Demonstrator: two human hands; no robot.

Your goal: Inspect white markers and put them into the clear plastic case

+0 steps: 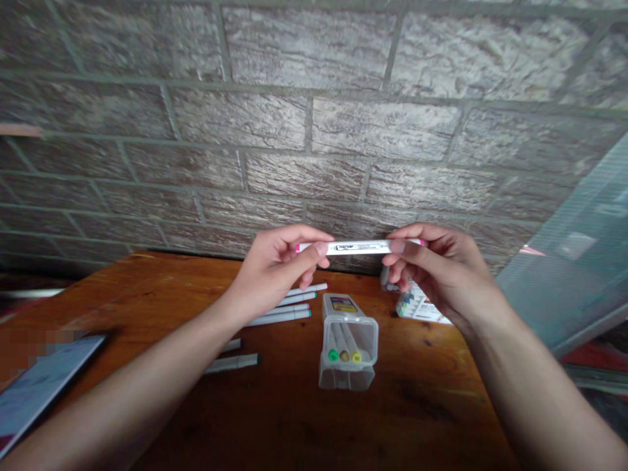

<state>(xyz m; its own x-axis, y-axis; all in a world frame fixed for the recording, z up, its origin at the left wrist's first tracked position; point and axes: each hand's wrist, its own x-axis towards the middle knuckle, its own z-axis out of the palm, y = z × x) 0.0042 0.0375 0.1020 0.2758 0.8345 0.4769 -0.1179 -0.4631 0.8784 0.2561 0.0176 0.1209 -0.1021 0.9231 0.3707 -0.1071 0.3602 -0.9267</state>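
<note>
The left hand (pixel 275 267) and right hand (pixel 449 261) stand apart, each pinching one end of a white double-ended marker pen (pixel 363 247) with pink tips, held level above the wooden table (pixel 417 392) in front of the brick wall (pixel 294 118). Below it, a clear plastic case (pixel 375 341) lies open toward the wearer, with green, ochre and yellow marker ends (pixel 344 356) showing inside. Loose markers (pixel 294 309) lie left of the case, partly behind the left hand and forearm; a printed clear package (pixel 424 307) sits near the right hand, partly hidden by it
</note>
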